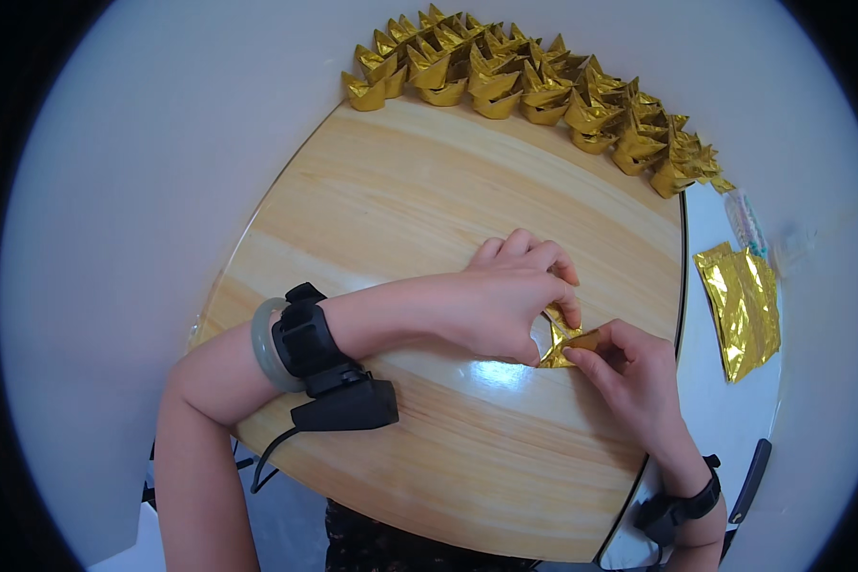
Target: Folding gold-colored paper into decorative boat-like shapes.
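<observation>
Gold foil piece [564,343] pinched between left hand [505,300] fingers and right hand [639,377] fingers, on wooden table [429,200]

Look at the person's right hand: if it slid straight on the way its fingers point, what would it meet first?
The right hand points up-left; it would probably first meet the left hand, also pinching the gold foil piece.

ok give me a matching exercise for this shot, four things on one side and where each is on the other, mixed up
Things:
1. small gold foil piece
2. folded gold ingots
3. flat gold foil sheets
4. pale green bangle

Places:
A. on the left wrist
B. lined up along the far edge of the wooden board
C. pinched between the left hand and right hand
D. lying right of the board

Pairs: 1-C, 2-B, 3-D, 4-A
</observation>
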A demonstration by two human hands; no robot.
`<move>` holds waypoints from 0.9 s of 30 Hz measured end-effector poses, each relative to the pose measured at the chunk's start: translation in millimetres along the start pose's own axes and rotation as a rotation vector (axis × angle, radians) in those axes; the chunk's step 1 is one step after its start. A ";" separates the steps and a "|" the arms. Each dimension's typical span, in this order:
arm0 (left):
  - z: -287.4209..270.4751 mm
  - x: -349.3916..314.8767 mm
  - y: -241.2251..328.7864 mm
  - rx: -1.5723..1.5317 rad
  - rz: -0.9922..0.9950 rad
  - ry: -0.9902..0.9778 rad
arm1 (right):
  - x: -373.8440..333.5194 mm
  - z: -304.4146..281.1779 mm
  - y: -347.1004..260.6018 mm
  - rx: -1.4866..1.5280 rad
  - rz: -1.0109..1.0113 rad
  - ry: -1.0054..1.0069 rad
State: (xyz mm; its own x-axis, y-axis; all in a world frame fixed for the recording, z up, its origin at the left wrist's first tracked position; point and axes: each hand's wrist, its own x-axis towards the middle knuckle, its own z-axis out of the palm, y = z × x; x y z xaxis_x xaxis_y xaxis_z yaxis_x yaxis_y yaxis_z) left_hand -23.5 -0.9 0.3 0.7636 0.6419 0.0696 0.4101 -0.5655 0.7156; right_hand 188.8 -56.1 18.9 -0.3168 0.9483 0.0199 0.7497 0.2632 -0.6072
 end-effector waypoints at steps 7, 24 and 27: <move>3.1 1.6 4.2 -0.010 -0.050 0.017 | 1.8 -1.2 -2.6 0.053 0.046 0.008; 4.1 2.2 5.1 -0.002 -0.066 0.021 | 6.0 0.3 -4.4 0.025 0.066 0.013; 6.7 1.8 1.9 0.021 -0.040 0.054 | 6.7 0.1 -6.1 0.023 0.075 0.013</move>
State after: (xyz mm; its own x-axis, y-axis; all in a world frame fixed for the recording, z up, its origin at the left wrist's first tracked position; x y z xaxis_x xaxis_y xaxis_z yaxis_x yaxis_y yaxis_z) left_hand -18.0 -4.2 -2.9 0.7188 0.6907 0.0792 0.4504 -0.5494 0.7038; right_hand 182.0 -51.3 22.6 -0.2528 0.9674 -0.0158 0.7571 0.1877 -0.6257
